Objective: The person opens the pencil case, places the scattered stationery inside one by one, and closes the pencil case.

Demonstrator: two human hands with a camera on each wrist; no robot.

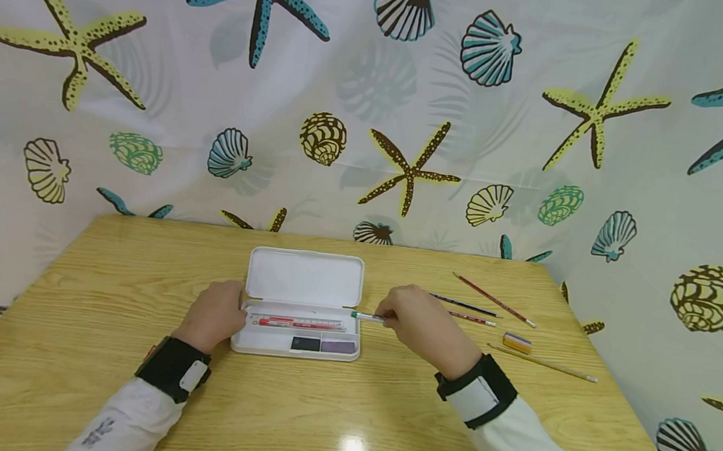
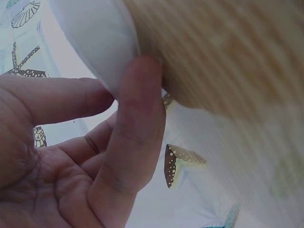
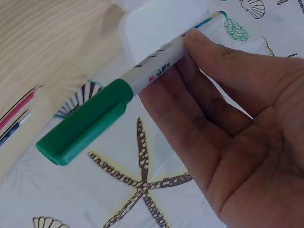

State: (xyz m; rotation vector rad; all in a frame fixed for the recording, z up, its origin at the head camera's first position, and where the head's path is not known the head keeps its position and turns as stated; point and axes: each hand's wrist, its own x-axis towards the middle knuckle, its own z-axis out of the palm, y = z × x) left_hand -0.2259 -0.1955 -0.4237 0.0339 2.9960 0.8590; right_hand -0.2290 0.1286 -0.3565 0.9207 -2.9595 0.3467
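A white pencil case point(image 1: 304, 278) lies with its lid raised at the middle of the table. My left hand point(image 1: 214, 316) pinches the case's left edge between thumb and finger; the white edge point(image 2: 102, 40) shows in the left wrist view. Over the case's right side, my right hand point(image 1: 420, 327) holds a white marker point(image 3: 159, 61) with a green cap point(image 3: 85, 121) between thumb and fingers. Inside the case are a clear ruler point(image 1: 326, 323) and a red pen point(image 1: 287, 323), with a black block point(image 1: 306, 344) and a purple block point(image 1: 338, 347) in the front compartments.
To the right lie a red pencil point(image 1: 494, 299), a dark pencil point(image 1: 468, 305), another red pencil point(image 1: 473, 318), a yellow pencil point(image 1: 544, 362) and a small orange-and-blue item point(image 1: 516, 343). A curtain with sea shapes point(image 1: 337, 201) hangs behind the wooden table point(image 1: 135, 269).
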